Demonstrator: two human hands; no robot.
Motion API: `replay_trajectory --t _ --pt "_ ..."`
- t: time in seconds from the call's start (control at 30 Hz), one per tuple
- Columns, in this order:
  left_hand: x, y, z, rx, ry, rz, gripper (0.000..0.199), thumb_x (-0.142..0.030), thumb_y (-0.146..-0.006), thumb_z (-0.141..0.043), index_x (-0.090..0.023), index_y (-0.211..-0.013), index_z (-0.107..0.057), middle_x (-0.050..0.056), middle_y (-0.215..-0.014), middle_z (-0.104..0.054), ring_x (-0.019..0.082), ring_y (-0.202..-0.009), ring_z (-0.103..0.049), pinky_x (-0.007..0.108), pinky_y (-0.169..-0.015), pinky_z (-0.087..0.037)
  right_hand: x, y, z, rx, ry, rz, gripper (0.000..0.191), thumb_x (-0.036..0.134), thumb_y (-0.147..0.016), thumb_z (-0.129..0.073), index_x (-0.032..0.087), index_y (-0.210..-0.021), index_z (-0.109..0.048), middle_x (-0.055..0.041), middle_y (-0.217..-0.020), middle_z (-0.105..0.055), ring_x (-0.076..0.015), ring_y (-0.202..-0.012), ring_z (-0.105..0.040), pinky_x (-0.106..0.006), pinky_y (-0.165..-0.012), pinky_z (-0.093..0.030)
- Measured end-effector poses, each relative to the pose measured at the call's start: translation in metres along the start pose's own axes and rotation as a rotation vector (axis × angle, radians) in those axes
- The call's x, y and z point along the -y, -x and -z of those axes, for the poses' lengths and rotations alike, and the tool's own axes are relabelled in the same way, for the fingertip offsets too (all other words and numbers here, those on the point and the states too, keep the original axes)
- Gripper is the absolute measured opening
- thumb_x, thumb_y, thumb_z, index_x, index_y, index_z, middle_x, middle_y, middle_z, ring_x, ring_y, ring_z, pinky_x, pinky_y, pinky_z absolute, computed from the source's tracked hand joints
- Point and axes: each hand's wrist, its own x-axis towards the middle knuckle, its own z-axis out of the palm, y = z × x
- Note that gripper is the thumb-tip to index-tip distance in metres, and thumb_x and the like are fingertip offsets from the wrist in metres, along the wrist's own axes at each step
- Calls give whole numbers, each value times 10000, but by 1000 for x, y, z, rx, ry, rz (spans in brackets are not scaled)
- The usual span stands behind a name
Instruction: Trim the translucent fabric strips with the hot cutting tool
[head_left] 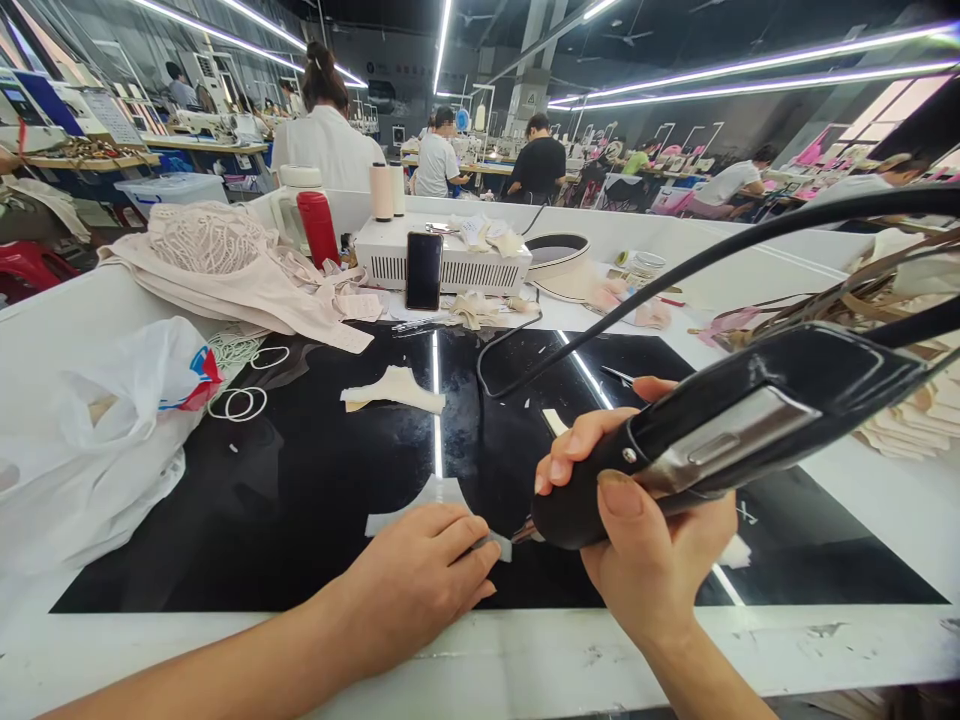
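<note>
My right hand (649, 540) is wrapped round a thick black corded handheld power tool (712, 430) with a metal panel on its side. Its narrow metal tip (526, 532) points left and down, at the right end of a greyish translucent curved piece (427, 497). My left hand (424, 560) is closed and holds that piece down on the black mat (300, 520), fingers together, covering much of it. Whether the tip touches the piece, I cannot tell. A cream curved fabric piece (395, 390) lies farther back on the mat.
A white plastic bag (105, 430) and beige lace garments (225, 265) sit at left. Behind the mat are a phone (424, 270), white vented box (480, 265) and red bottle (317, 230). The tool's black cable (675, 265) arches at right, near stacked fabric pieces (915, 410). Several people sit beyond.
</note>
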Motion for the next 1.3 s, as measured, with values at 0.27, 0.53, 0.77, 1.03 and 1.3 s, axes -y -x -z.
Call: replay_trajectory --t 0.27,0.53,0.77,1.03,1.3 --pt "0 0 -2 1 -17 -13 208 -210 -1091 -488 -104 -1156 -655 77 -1042 -728 211 -983 -689 364 -887 -614 4 -1 -2 -45 36 -3 485 338 -863 -841 306 -1285 -604 19 -844 -668 -163 -603 -644 -339 -516 -578" --pt "-1 -2 -2 -13 -4 -10 216 -209 -1089 -486 -97 -1137 -665 67 -1005 -723 217 -963 -686 357 -865 -609 1 3 -1 -18 55 -6 470 344 -878 -823 298 -1282 -587 25 -850 -669 -156 -612 -649 -325 -527 -590" --pt "0 0 -3 10 -3 8 185 -220 -1077 -525 -112 -1156 -653 72 -1029 -729 209 -975 -685 363 -882 -605 5 -3 -2 -79 37 8 468 341 -851 -851 295 -1257 -624 13 -828 -663 -167 -596 -633 -342 -507 -574" --pt "-3 -2 0 2 7 42 235 -218 -1096 -473 -119 -1143 -681 54 -1038 -725 207 -991 -687 351 -905 -593 0 4 -1 -24 22 -17 471 328 -873 -831 308 -1289 -610 18 -852 -665 -153 -617 -641 -319 -528 -580" --pt "-1 -2 -2 7 -31 -2 182 -249 -1072 -557 -115 -1128 -666 50 -1022 -720 201 -992 -677 343 -899 -582 1 3 0 -35 47 -6 436 289 -901 -804 285 -1284 -595 14 -836 -671 -150 -603 -640 -320 -521 -588"
